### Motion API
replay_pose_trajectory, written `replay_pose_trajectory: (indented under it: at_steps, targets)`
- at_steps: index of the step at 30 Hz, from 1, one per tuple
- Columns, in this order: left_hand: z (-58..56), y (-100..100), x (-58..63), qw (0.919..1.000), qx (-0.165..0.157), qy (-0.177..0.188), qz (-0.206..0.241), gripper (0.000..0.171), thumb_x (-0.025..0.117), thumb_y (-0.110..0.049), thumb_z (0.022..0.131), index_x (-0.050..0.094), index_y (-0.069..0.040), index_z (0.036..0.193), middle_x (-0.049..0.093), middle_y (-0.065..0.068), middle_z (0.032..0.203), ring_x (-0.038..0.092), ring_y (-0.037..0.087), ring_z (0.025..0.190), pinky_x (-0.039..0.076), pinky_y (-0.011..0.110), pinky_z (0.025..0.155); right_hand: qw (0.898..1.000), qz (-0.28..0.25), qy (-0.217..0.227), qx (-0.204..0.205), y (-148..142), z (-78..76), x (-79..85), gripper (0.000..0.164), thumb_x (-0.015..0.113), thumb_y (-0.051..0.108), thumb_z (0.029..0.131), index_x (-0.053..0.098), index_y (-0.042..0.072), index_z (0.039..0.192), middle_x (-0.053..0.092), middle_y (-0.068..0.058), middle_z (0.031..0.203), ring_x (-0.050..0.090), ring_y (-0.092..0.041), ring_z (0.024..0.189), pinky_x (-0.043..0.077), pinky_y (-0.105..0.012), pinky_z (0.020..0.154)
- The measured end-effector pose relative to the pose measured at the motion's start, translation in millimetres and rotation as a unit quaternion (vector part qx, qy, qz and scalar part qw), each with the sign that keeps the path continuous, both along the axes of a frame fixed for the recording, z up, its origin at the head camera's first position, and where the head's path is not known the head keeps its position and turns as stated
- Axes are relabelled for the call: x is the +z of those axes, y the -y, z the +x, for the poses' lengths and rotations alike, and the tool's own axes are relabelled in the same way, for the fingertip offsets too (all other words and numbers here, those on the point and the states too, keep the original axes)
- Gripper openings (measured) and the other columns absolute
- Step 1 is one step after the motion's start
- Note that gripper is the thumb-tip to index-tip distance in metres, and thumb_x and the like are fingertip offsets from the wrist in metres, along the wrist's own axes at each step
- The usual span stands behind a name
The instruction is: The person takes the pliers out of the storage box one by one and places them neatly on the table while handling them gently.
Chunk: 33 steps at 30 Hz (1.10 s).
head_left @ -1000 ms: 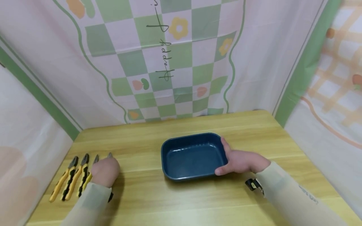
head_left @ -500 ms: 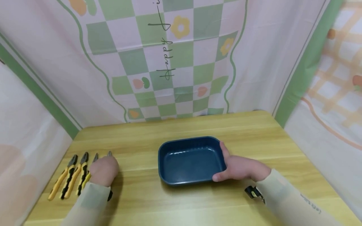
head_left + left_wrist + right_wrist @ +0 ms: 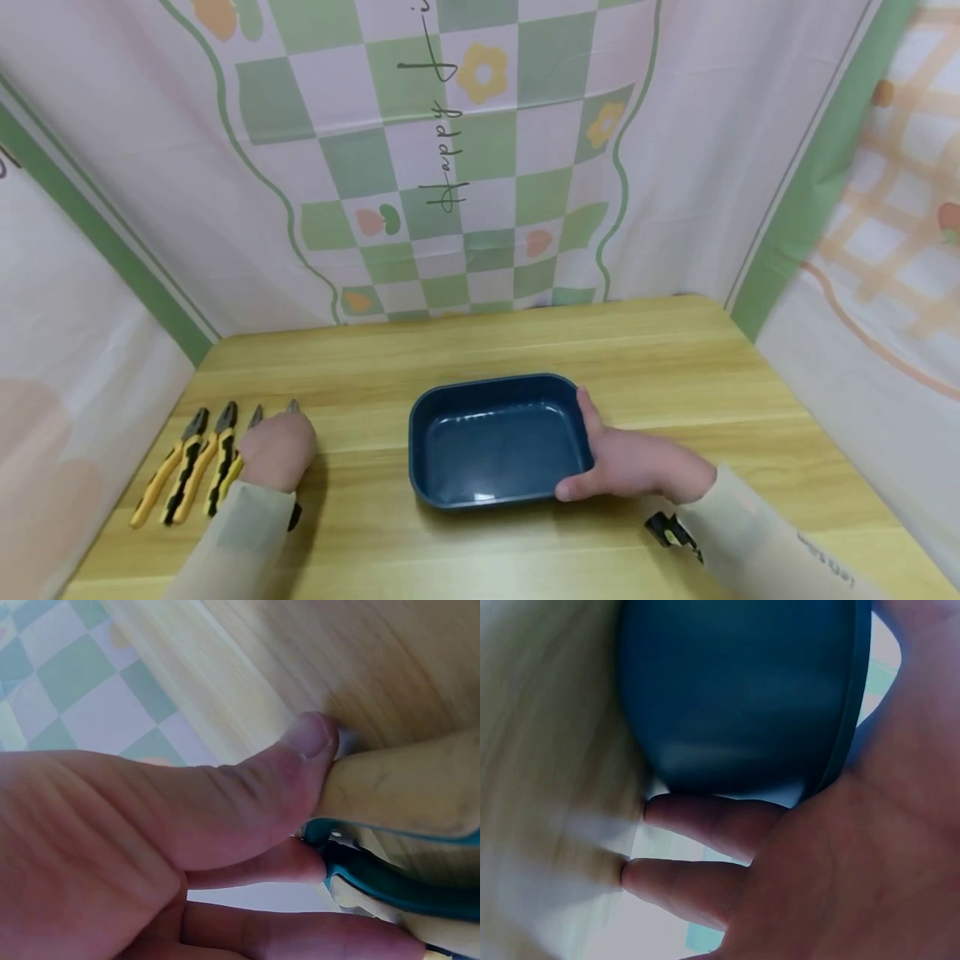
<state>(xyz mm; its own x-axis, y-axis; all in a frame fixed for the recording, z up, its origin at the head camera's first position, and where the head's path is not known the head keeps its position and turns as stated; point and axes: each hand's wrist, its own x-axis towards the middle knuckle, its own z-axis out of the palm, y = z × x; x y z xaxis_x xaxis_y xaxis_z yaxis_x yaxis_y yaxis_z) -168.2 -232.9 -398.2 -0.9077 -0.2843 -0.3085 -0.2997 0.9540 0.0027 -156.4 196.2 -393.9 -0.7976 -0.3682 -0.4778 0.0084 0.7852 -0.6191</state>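
Note:
A dark blue rectangular dish [image 3: 487, 500] stands on the wooden table near the middle. My right hand [image 3: 630, 462] holds its right end, the thumb at the near corner and a finger along the far one. In the right wrist view the palm meets the rim, and two straight fingers [image 3: 690, 889] extend below the dish. On the left, my left hand [image 3: 279, 450] pinches pliers with cream and teal handles [image 3: 405, 787] between thumb and fingers. Only a metal tip shows beyond it in the head view. Another tool with a yellow handle [image 3: 231, 477] is partly hidden beside this hand.
Two pliers with yellow and black handles, the outer pliers [image 3: 171, 471] and inner pliers [image 3: 212, 462], lie side by side on the left of the table [image 3: 360, 358]. A patterned curtain [image 3: 480, 208] hangs along the back edge. A small black device [image 3: 671, 533] sits under the right wrist.
The dish and my right hand have slid toward me and slightly left. My left hand stays in about the same place at the pliers.

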Motion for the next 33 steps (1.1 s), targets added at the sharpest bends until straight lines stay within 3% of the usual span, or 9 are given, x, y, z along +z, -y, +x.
replay_pose_trajectory:
  at_steps: [2, 5, 8, 11, 17, 22, 26, 30, 33]
  targets:
    - [1.0, -0.5, 0.5, 1.0000, -0.005, -0.001, 0.000, 0.038, 0.041, 0.000, 0.092, 0.050, 0.007, 0.128, 0.037, 0.001, 0.048, 0.016, 0.007, 0.046, 0.015, 0.021, 0.044, 1.000, 0.005, -0.002, -0.001, 2.0, 3.8, 0.1, 0.137, 0.076, 0.059, 0.066, -0.035, 0.020, 0.138, 0.065, -0.014, 0.083, 0.058, -0.019, 0.062, 0.045, -0.036, 0.067]
    - [3.2, -0.9, 1.9, 1.0000, -0.009, -0.005, 0.001, 0.034, 0.040, 0.001, 0.092, 0.054, 0.005, 0.123, 0.037, 0.001, 0.049, 0.017, 0.007, 0.047, 0.015, 0.022, 0.045, 1.000, 0.012, -0.012, 0.004, 4.7, 8.3, 0.0, 0.136, 0.074, 0.060, 0.067, -0.036, 0.021, 0.137, 0.061, -0.008, 0.065, 0.057, -0.021, 0.054, 0.043, -0.034, 0.057]
    - [4.8, -1.1, 3.8, 0.9998, -0.018, -0.003, 0.004, 0.024, 0.039, 0.001, 0.092, 0.063, 0.001, 0.094, 0.037, 0.001, 0.050, 0.018, 0.008, 0.048, 0.015, 0.022, 0.046, 1.000, 0.008, -0.026, 0.009, 6.3, 11.0, 1.0, 0.136, 0.075, 0.058, 0.068, -0.035, 0.018, 0.137, 0.060, -0.005, 0.067, 0.058, -0.019, 0.058, 0.043, -0.034, 0.062]
    - [5.3, -1.3, 5.6, 0.9997, -0.025, 0.006, 0.005, 0.026, 0.040, 0.001, 0.091, 0.053, -0.004, 0.069, 0.034, 0.001, 0.051, 0.016, 0.009, 0.049, 0.014, 0.022, 0.048, 0.999, 0.006, -0.036, 0.014, 7.4, 11.4, 1.9, 0.136, 0.074, 0.058, 0.068, -0.036, 0.017, 0.137, 0.061, -0.001, 0.071, 0.058, -0.017, 0.063, 0.043, -0.035, 0.067]
    - [3.4, -2.0, 11.1, 0.9987, -0.020, 0.046, 0.001, 0.024, 0.045, -0.013, 0.090, 0.059, 0.003, 0.079, 0.043, 0.005, 0.055, 0.024, 0.010, 0.049, 0.018, 0.024, 0.048, 0.999, 0.004, -0.045, 0.015, 9.5, 10.4, 0.7, 0.137, 0.075, 0.057, 0.067, -0.033, 0.015, 0.139, 0.061, -0.002, 0.073, 0.056, -0.017, 0.063, 0.043, -0.036, 0.066]
    - [3.8, -11.0, 18.5, 0.9974, -0.010, 0.071, -0.006, 0.045, 0.050, -0.042, 0.092, 0.054, -0.010, 0.061, 0.040, 0.003, 0.056, 0.024, 0.010, 0.050, 0.021, 0.025, 0.050, 0.998, 0.000, -0.059, 0.009, 8.9, 10.1, -1.0, 0.137, 0.076, 0.057, 0.067, -0.029, 0.011, 0.141, 0.062, -0.004, 0.078, 0.055, -0.016, 0.064, 0.042, -0.036, 0.065]
    - [8.0, -23.4, 25.0, 0.9980, -0.017, 0.060, 0.008, 0.055, 0.048, -0.053, 0.092, 0.055, -0.011, 0.057, 0.038, -0.001, 0.054, 0.028, 0.010, 0.050, 0.026, 0.027, 0.050, 0.997, 0.000, -0.082, 0.000, 6.1, 9.8, 1.1, 0.133, 0.073, 0.060, 0.069, -0.026, 0.010, 0.142, 0.064, -0.017, 0.100, 0.060, -0.018, 0.072, 0.047, -0.038, 0.071]
    - [11.3, -37.8, 29.5, 0.9987, -0.037, 0.019, 0.030, 0.058, 0.051, -0.055, 0.090, 0.066, 0.001, 0.090, 0.048, 0.006, 0.058, 0.040, 0.016, 0.051, 0.033, 0.030, 0.046, 0.992, 0.013, -0.128, -0.002, 0.9, 5.6, 10.1, 0.120, 0.058, 0.069, 0.076, -0.019, 0.008, 0.145, 0.041, -0.030, 0.134, 0.055, -0.035, 0.108, 0.041, -0.049, 0.090]
    - [11.1, -46.9, 29.0, 0.9982, -0.051, -0.018, 0.027, 0.074, 0.050, -0.059, 0.088, 0.051, 0.004, 0.127, 0.057, 0.028, 0.095, 0.055, 0.038, 0.083, 0.047, 0.047, 0.063, 0.981, 0.024, -0.194, -0.011, -4.6, -0.7, 16.2, 0.102, 0.043, 0.070, 0.084, -0.010, 0.011, 0.149, 0.018, -0.025, 0.148, 0.030, -0.044, 0.128, 0.027, -0.057, 0.099]
